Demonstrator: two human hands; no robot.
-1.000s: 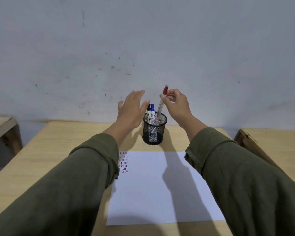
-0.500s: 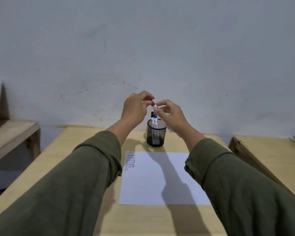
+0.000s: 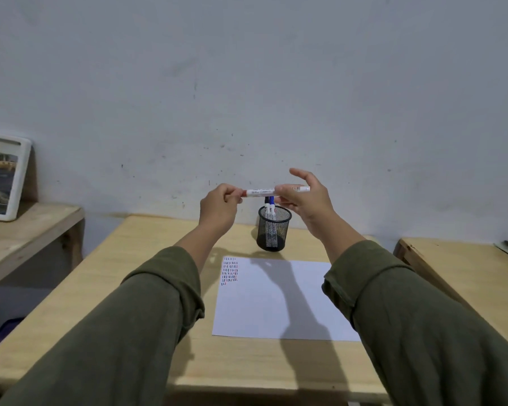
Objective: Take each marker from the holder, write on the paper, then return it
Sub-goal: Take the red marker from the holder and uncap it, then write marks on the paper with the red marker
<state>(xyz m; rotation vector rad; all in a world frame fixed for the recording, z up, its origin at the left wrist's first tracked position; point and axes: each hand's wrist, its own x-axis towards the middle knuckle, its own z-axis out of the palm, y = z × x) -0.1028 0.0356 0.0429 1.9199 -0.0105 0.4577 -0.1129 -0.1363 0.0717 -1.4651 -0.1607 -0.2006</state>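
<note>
A white marker with a red cap [image 3: 260,191] is held level in the air above the black mesh holder [image 3: 274,230]. My left hand [image 3: 220,205] pinches its red cap end. My right hand [image 3: 304,199] grips the white barrel, with the index finger lifted. Two more markers, one with a blue cap [image 3: 271,210], stand upright in the holder. The white paper [image 3: 279,300] lies on the wooden table [image 3: 147,276] in front of the holder, with rows of short red, blue and black strokes [image 3: 230,271] at its top left corner.
A grey wall rises right behind the table. A low wooden bench [image 3: 27,232] at the left carries a white-framed picture [image 3: 3,177]. Another wooden table [image 3: 464,276] stands at the right.
The red marker came out of the holder and now lies level between both hands. My left hand closed on its cap end. The view pulled back and shifted.
</note>
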